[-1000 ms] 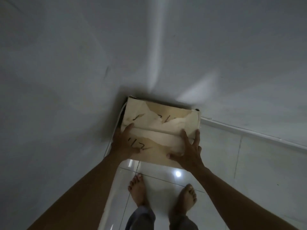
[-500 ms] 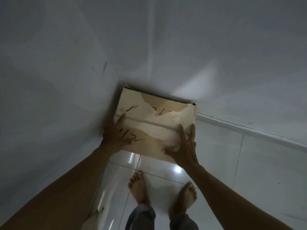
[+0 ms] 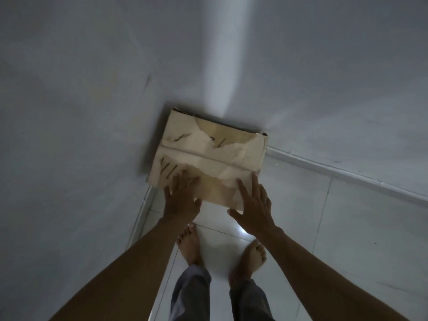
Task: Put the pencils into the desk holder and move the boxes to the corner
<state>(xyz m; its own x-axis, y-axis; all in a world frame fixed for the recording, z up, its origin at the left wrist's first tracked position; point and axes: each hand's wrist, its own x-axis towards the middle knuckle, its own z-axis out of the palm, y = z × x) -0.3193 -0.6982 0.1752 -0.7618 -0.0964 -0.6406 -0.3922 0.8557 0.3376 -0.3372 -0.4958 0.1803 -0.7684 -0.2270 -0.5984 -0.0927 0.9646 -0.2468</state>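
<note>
A worn tan cardboard box [image 3: 213,149] with torn top paper and black marker writing sits on the floor in the corner where two white walls meet. My left hand [image 3: 180,200] lies with straight fingers on the box's near left top. My right hand [image 3: 252,205] has its fingers spread over the box's near right edge, thumb out to the left. Neither hand grips the box. No pencils or desk holder are in view.
White glossy floor tiles [image 3: 347,228] stretch to the right, with a skirting strip [image 3: 335,167] along the right wall. My bare feet [image 3: 192,244] stand just in front of the box. The left wall [image 3: 69,135] is close beside my left arm.
Both hands have slid back from the middle of the box top to its near edge, fingers now straight. The box stays in the corner.
</note>
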